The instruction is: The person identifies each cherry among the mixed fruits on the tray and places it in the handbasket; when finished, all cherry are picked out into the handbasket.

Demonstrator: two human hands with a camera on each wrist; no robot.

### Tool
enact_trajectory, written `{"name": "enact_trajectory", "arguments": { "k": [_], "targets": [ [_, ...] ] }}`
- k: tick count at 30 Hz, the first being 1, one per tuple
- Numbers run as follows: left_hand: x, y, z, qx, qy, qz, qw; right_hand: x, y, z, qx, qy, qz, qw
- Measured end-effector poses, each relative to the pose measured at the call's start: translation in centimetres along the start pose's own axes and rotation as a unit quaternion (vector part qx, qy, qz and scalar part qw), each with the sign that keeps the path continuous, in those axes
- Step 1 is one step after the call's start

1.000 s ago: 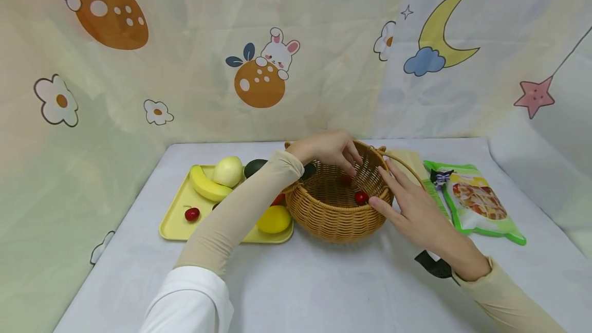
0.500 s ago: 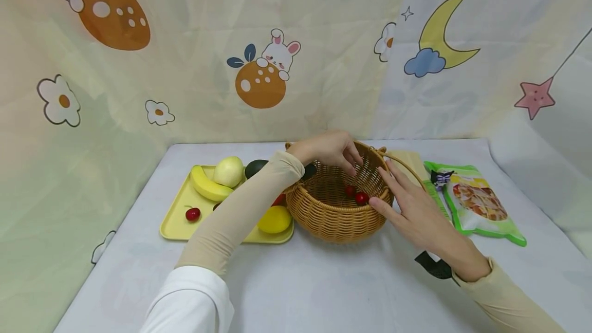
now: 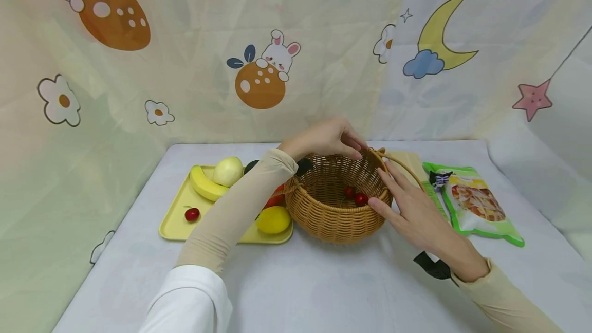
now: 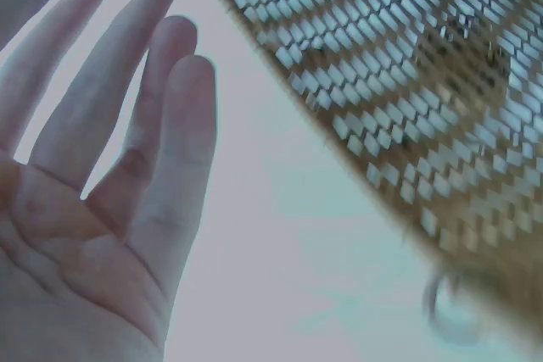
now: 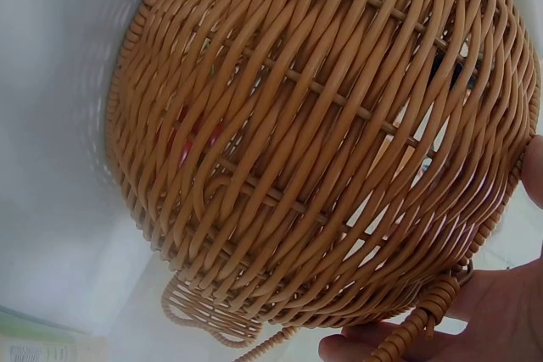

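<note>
A round wicker basket (image 3: pixel 339 222) stands on the table, tilted toward me in the head view. Two red cherries (image 3: pixel 361 199) lie inside it, near the right wall. My left hand (image 3: pixel 326 139) hovers over the basket's back rim, fingers loosely bent and holding nothing. In the left wrist view that hand's relaxed fingers (image 4: pixel 110 82) are apart from the blurred wicker. My right hand (image 3: pixel 413 215) rests against the basket's right side, fingers extended, thumb near the front rim. The right wrist view has its fingertips by the wicker handle (image 5: pixel 416 324).
Left of the basket lies a yellow tray (image 3: pixel 173 225) with a banana (image 3: pixel 205 185), a pale green round fruit (image 3: pixel 228 171), a cherry (image 3: pixel 191 214), a yellow fruit (image 3: pixel 274 220), and red and dark items partly hidden by my left arm. A green-and-white food bag (image 3: pixel 483 204) lies right.
My left hand has risen out of the basket, up and slightly left. A second cherry, dim beneath that hand before, now lies beside the other. My right hand stays put.
</note>
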State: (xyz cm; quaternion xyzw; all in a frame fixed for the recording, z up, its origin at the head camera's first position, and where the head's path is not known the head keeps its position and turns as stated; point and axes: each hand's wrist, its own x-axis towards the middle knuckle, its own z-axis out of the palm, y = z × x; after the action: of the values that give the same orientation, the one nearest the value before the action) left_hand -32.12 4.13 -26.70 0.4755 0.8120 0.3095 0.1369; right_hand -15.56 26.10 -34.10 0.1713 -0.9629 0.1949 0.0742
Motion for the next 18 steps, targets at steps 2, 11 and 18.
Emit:
{"name": "enact_trajectory", "arguments": {
  "k": [2,11,18],
  "targets": [
    [-1.0,0.4,-0.7,0.008,0.021,0.011,0.9997,0.0,-0.1,0.1,0.0,0.0,-0.001,1.0],
    [-7.5,0.4,-3.6,0.047,0.117,-0.001,0.992,0.1,-0.3,0.2,0.002,0.008,-0.001,1.0],
    [-16.0,-1.1,-4.0,0.116,0.164,-0.057,0.9779,0.0,-0.1,0.2,-0.002,0.009,-0.007,0.9999]
  ]
}}
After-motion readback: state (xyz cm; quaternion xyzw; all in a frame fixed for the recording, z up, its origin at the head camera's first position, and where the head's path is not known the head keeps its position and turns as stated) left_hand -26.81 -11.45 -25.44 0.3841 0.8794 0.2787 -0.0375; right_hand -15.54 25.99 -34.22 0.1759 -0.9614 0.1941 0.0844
